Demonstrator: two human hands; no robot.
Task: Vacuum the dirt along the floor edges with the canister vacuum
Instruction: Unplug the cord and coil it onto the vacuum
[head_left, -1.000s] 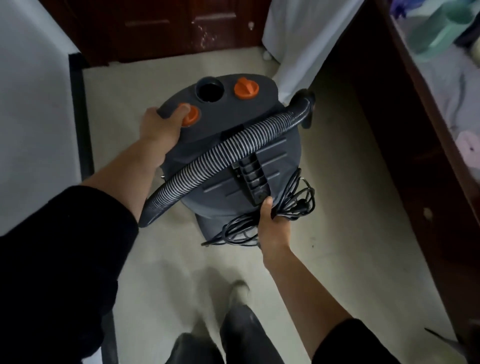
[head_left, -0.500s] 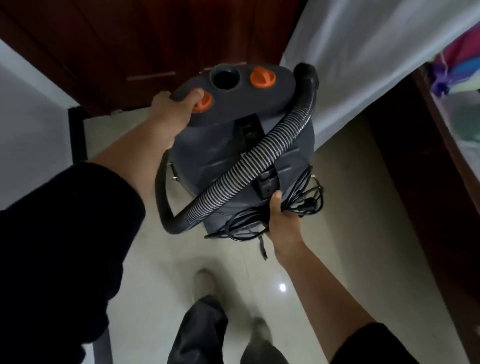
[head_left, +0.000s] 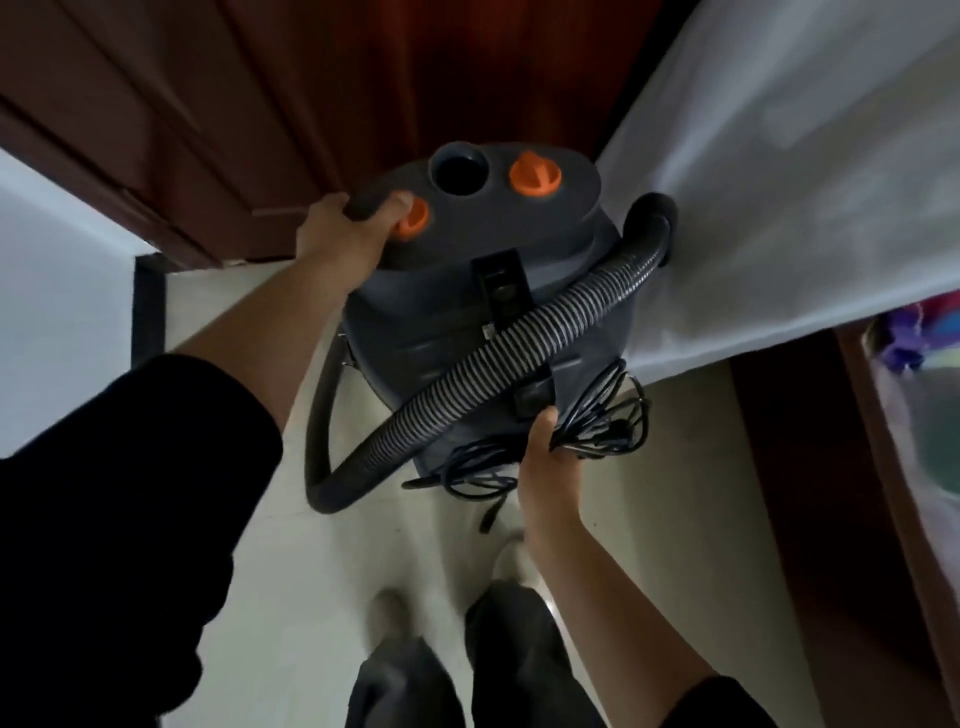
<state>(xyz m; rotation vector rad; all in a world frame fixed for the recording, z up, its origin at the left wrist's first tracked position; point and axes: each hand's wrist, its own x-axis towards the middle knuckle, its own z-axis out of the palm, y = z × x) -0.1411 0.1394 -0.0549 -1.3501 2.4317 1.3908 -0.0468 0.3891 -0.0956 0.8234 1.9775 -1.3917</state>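
Note:
A dark grey canister vacuum (head_left: 457, 312) with two orange knobs and an open round port on its lid is carried in the air, tilted toward me. My left hand (head_left: 345, 234) grips the lid's left rim, thumb by an orange knob. My right hand (head_left: 550, 452) holds the canister's lower side and clutches the coiled black power cord (head_left: 597, 421). A ribbed grey hose (head_left: 524, 353) drapes across the body and loops down on the left.
A dark red wooden door (head_left: 363, 78) stands straight ahead. A white sheet (head_left: 779, 182) hangs at the right, touching the hose end. A white wall with black skirting (head_left: 148, 306) runs along the left; dark wooden furniture (head_left: 810, 493) lines the right. Pale floor tiles (head_left: 675, 545) lie below.
I have walked forward with the vacuum; the door and white sheet are closer, and the canister now sits against the sheet. Both hands keep their holds.

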